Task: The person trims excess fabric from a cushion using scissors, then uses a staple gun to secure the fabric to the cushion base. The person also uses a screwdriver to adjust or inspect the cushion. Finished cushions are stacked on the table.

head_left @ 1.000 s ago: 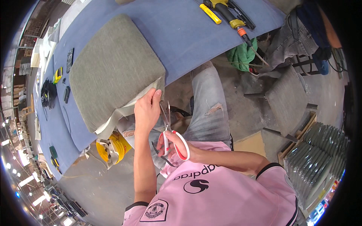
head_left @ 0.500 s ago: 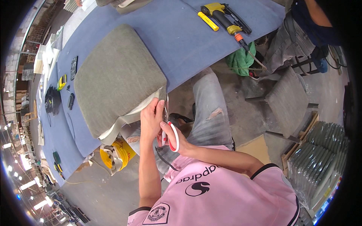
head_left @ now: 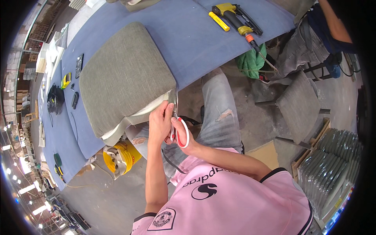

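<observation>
A grey fabric-covered seat cushion [head_left: 125, 74] lies on the blue table [head_left: 196, 35], its near edge hanging over the table's side with pale foam and loose fabric showing. My left hand [head_left: 159, 121] pinches the loose fabric at the cushion's near right corner. My right hand [head_left: 184, 137] holds red-handled scissors [head_left: 177, 129], blades pointing up at that same corner, right beside my left hand.
A yellow staple gun [head_left: 231, 17] with hose and a yellow marker [head_left: 218, 21] lie at the table's far right. A yellow bucket [head_left: 121, 156] stands under the table. Another person [head_left: 313, 35] sits at right near a grey chair seat [head_left: 299, 107]. Small tools lie at the table's left.
My hands and the scissors have moved up to the cushion's corner; the scissor blades now reach the fabric edge, and my left hand has closed on that fabric.
</observation>
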The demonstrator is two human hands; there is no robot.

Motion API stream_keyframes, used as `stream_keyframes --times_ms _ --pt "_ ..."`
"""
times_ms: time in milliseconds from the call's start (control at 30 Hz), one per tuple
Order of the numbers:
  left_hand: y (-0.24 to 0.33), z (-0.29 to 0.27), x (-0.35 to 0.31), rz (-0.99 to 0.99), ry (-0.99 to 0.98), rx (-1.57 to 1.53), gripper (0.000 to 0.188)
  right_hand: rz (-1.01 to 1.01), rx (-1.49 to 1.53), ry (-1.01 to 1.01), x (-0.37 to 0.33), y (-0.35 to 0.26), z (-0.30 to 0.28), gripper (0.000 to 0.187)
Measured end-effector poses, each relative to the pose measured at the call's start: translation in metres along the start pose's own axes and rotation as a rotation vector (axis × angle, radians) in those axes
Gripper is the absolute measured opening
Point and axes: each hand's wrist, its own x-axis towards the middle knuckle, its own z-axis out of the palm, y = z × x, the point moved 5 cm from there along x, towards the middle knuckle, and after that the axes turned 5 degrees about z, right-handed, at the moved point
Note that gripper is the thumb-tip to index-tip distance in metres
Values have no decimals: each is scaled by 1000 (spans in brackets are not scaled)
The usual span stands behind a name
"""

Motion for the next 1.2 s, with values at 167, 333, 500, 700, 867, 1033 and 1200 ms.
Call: stream_keyframes --times_ms 167,333,500,700,867,1033,1200 --pt "-2 -2 -2 -17 -8 1 33 9 45 47 0 5 -1 47" --pt "-3 -1 -2 3 1 0 33 -11 135 21 2 2 1 47" --pt "5 -4 -2 -32 -17 -20 33 5 104 45 0 0 -6 48" --pt "1 -35 -38 87 -5 44 34 221 -394 -35 -50 -33 -29 54" --pt "-25 -59 -101 -168 -21 -62 34 545 -903 -2 -68 -46 -47 47" --pt "-39 -40 -129 -248 146 -234 38 279 -1475 -328 -34 -85 -57 49" --pt "-40 -20 -137 -307 243 -306 38 346 -1655 -455 -3 -113 -43 50"
